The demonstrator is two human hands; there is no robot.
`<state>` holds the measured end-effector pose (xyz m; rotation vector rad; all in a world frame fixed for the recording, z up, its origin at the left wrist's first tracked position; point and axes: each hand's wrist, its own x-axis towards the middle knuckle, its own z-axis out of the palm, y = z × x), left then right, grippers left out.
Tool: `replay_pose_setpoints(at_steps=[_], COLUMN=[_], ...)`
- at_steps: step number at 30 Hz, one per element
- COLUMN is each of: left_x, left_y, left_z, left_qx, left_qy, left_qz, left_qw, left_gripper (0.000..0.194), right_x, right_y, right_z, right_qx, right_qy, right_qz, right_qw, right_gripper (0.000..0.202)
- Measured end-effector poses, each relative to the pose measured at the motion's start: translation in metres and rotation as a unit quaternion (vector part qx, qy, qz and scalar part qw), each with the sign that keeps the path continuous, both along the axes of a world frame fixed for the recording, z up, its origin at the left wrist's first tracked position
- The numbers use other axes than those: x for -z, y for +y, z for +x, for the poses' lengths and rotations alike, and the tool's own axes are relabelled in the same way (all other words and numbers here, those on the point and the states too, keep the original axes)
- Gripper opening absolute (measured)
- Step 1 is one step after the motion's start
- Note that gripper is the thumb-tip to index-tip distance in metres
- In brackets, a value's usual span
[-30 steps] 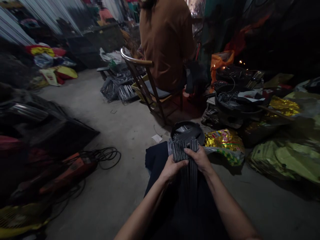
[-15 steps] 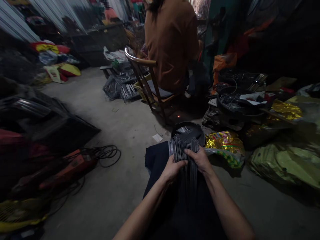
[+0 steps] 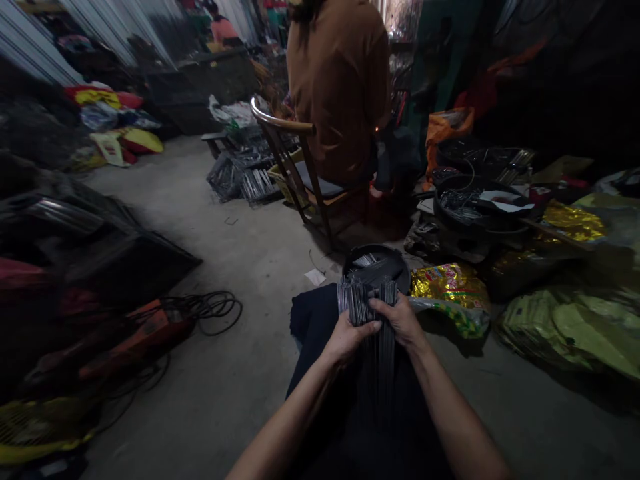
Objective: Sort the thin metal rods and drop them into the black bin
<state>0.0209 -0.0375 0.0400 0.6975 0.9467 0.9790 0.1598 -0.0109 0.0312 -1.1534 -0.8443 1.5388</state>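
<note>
Floor [image 3: 255, 257] stretching leftward, tub rim [image 3: 405, 265] ahead, left hand [image 3: 349, 337] and right hand [image 3: 401, 319] clasping rods [image 3: 357, 299]

Open floor [image 3: 240, 393] lies to the left, between the person's knee [image 3: 315, 310] and the coiled cord [image 3: 213, 310]. Straight ahead, a round tub [image 3: 399, 260] stands in the way, with a chair [image 3: 323, 187] farther on. On the right, a gold bag [image 3: 450, 283] blocks the side near the right hand [image 3: 400, 319].
</note>
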Motion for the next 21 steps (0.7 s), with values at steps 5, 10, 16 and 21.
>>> replay_pose_setpoints(at_steps=[5, 10, 16, 21], left_x=[-0.0065, -0.0095, -0.0066, -0.0056], left_y=[-0.0009, -0.0040, -0.0049, -0.0028], left_z=[0.0036, 0.0007, -0.0057, -0.0055], left_qx=[-0.002, -0.029, -0.035, -0.023], left_qy=[-0.006, 0.005, 0.025, 0.025], left_qz=[-0.015, -0.086, -0.051, -0.029], left_qw=[1.000, 0.996, 0.998, 0.999], left_gripper=[0.050, 0.036, 0.037, 0.042], right_x=[-0.0043, -0.0032, -0.0004, -0.0044], right_y=[0.0053, 0.0042, -0.0012, -0.0003], right_z=[-0.0038, -0.0035, 0.0032, 0.0031], right_qx=[-0.010, 0.016, 0.001, 0.004], right_qy=[-0.027, -0.012, 0.029, 0.004], right_qz=[0.001, -0.012, -0.022, 0.002], right_qw=[1.000, 1.000, 0.999, 1.000], right_gripper=[0.034, 0.034, 0.027, 0.034])
